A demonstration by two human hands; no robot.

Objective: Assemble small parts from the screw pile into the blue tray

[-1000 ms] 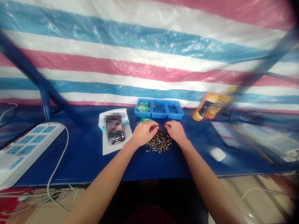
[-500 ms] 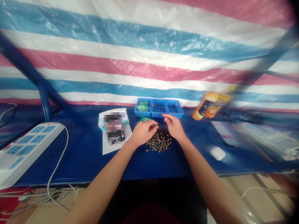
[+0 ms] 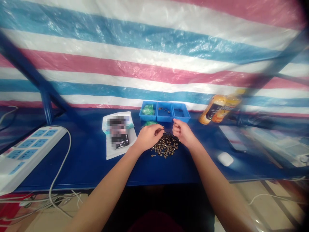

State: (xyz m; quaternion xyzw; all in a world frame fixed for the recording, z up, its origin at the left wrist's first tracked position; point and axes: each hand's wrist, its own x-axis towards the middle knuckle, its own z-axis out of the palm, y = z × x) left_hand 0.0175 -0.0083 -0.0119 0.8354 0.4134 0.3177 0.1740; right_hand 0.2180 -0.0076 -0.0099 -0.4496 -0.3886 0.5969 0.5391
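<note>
My left hand [image 3: 151, 136] is closed in a pinch above the left side of a pile of small screws [image 3: 166, 146], dark and brass-coloured. A bit of one small screw shows at its fingertips. Over the pile's right side, my right hand [image 3: 182, 132] is curled, thumb against the forefinger; whatever it pinches is too small to make out. The two hands are apart. Just beyond them stands a row of blue bins [image 3: 165, 116]. A green plastic bag [image 3: 148, 110] fills the left bin, and a few screws lie in the middle one. More green plastic [image 3: 150, 123] lies behind my left hand.
To the left, a phone [image 3: 122, 141] rests on a white packet [image 3: 113, 154], beside a power strip [image 3: 33, 151] with a trailing cable. On the right are two drink bottles [image 3: 213, 109], another phone [image 3: 232, 138] and a white case [image 3: 225, 159]. Striped sheeting hangs behind the table.
My right hand's fingers have curled in from a more extended pose, and the hand has shifted slightly right. My left hand keeps its pinch in nearly the same place.
</note>
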